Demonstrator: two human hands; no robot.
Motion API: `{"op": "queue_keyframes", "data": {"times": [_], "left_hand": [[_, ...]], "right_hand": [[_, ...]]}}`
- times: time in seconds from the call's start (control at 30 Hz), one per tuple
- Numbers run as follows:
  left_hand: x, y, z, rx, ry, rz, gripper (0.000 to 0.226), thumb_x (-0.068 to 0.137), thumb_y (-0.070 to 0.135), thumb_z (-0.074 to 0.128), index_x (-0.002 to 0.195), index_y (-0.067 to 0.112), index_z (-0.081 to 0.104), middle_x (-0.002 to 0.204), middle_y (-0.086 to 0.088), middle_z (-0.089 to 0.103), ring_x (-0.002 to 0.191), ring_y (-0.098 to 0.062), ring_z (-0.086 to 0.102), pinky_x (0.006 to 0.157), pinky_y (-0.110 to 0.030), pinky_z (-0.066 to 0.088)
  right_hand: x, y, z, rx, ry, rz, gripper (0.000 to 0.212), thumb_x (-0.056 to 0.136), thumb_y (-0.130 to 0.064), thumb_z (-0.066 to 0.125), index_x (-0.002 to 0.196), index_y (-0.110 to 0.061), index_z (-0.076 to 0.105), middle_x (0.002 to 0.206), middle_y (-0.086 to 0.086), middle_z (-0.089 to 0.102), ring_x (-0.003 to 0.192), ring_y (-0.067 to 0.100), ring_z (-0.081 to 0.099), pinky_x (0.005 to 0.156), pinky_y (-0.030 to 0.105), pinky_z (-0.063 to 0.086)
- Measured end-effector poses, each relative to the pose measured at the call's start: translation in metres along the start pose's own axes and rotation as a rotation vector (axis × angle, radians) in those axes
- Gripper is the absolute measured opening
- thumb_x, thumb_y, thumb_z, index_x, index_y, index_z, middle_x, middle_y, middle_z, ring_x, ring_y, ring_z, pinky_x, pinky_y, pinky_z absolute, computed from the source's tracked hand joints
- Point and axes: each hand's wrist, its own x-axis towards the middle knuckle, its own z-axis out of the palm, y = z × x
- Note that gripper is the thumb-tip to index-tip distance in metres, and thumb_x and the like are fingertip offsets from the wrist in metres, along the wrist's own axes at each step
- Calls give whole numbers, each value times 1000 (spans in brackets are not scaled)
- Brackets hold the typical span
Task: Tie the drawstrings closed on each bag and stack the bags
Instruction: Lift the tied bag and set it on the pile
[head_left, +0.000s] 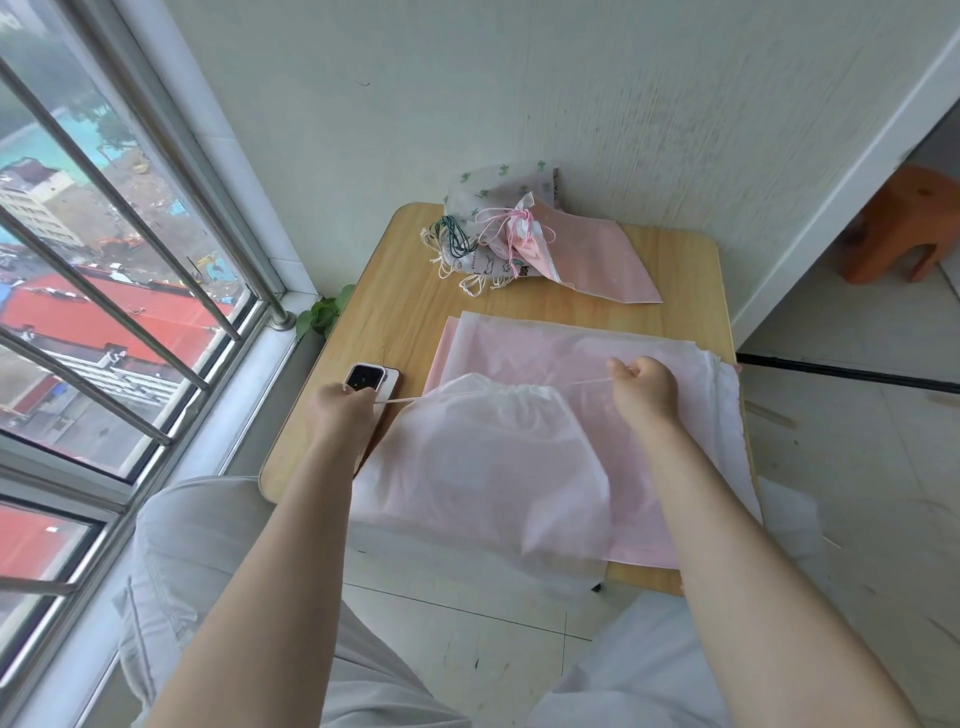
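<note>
Pink phone (372, 378) beside left hand (347, 410).

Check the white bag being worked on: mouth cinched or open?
Cinched: the white bag has its mouth gathered into puckers, with both hands pulling its drawstring ends outward. No knot visible.

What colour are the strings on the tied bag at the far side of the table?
Pink strings, tied in a bow on the tied bag; head view.

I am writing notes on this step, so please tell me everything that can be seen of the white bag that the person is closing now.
The white bag looks like thin, translucent, frosted plastic. It lies flat on a pink sheet at the near side of the wooden table, its lower edge hanging over the table's edge. Its mouth, at the far end, is gathered into pleats. A white drawstring runs out on both sides: the left hand grips one end, the right hand the other.
</note>
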Motion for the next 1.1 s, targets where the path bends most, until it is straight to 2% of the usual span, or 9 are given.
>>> {"op": "queue_keyframes", "data": {"times": [0.13, 0.33, 0.47, 0.53, 0.6, 0.77, 0.97, 1.03, 1.1], "left_hand": [[-1, 10, 2, -123, -64, -55, 30, 85, 27, 64, 65, 15, 45, 61, -3, 42, 58, -22, 42, 54, -27, 34], [-7, 50, -5, -1113, -656, -239, 36, 95, 22, 53, 61, 17, 43, 56, 3, 38, 44, -11, 41, 43, -18, 37], [-20, 73, 2, -1193, -798, -86, 30, 97, 19, 51, 68, 13, 57, 66, 0, 45, 62, -14, 49, 63, -20, 42], [-22, 80, 7, -1182, -809, -45, 28, 98, 18, 50, 72, 11, 58, 65, -1, 47, 62, -15, 51, 60, -19, 46], [-23, 83, 13, -1146, -815, -19, 29, 99, 18, 50, 73, 10, 59, 65, -2, 51, 65, -16, 54, 59, -20, 50], [-22, 90, 25, -1078, -849, 23, 27, 99, 19, 50, 76, 10, 60, 69, -2, 52, 68, -16, 56, 64, -22, 49], [-20, 98, 32, -881, -797, 36, 25, 99, 18, 49, 80, 8, 62, 71, -6, 56, 64, -18, 56, 65, -25, 43], [-22, 102, 32, -428, -633, 209, 21, 97, 18, 51, 87, 8, 67, 78, -8, 63, 69, -22, 62, 65, -28, 45], [-22, 102, 32, 394, -339, 540, 24, 96, 26, 51, 112, 13, 64, 100, -7, 66, 92, -26, 62, 76, -35, 46]], "right_hand": [[2, -6, 0, 80, 37, -3, 38, 97, -27, 50, 65, -16, 32, 65, 0, 37, 63, 21, 37, 54, 31, 30], [-1, -35, 3, 202, -191, -55, 32, 96, -35, 52, 86, -6, 62, 78, 1, 66, 71, 11, 61, 61, 25, 40], [-5, -50, 11, 84, -133, -277, 35, 89, -22, 59, 124, -21, 58, 129, -5, 54, 117, 14, 48, 96, 31, 41], [-10, -50, 8, -47, 32, -325, 23, 87, -20, 56, 109, -24, 63, 120, -4, 57, 110, 18, 49, 91, 37, 40], [-16, -52, 4, -171, -36, -262, 18, 87, -24, 49, 76, -17, 63, 85, 0, 65, 83, 27, 58, 72, 35, 44], [-38, -58, 10, -361, -644, 13, 65, 95, -59, 38, 77, -6, 70, 69, 3, 69, 60, 20, 61, 67, 30, 46], [-45, -46, 40, 124, -512, 29, 26, 82, -29, 68, 81, -3, 74, 56, -3, 52, 58, 12, 47, 54, 19, 40], [-47, -49, 45, 196, -494, 2, 15, 85, -19, 67, 79, -9, 75, 58, -3, 56, 62, 9, 47, 57, 18, 40], [-49, -51, 47, 238, -481, -15, 16, 87, -18, 65, 78, -9, 74, 62, -2, 61, 61, 9, 51, 65, 21, 44]]}}
